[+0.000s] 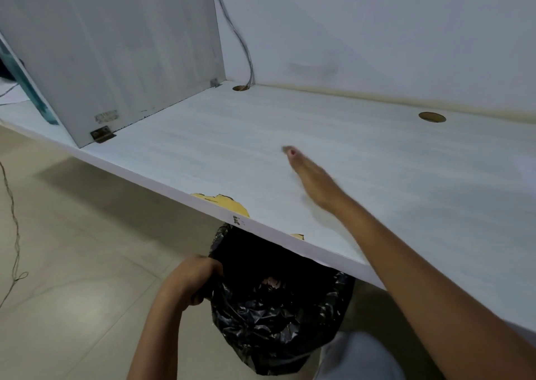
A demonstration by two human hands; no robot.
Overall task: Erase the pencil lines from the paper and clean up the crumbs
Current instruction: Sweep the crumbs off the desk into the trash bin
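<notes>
Gripping the near-left rim of the black-lined bin (275, 321), the left hand (194, 278) had its fingers curled round the bag's edge and held the mouth just under the near edge of the desk (203, 147). The right hand (316, 185) lay out over the desktop, farther in and to the right of the bin, with fingers straight and holding nothing. Motion blur smeared it, so whether the palm touched the surface could not be told.

This looked like the clean-up step, brushing eraser crumbs toward the edge and into the bin. The next move would call for a flat sweep toward the near left, ending above the bag's opening rather than beside it.

The crumbs were too small to make out on the pale desktop. The paper could not be placed for certain; a faint pale patch at the right border might be it, cut off. The desk hid the bin's far side.
</notes>
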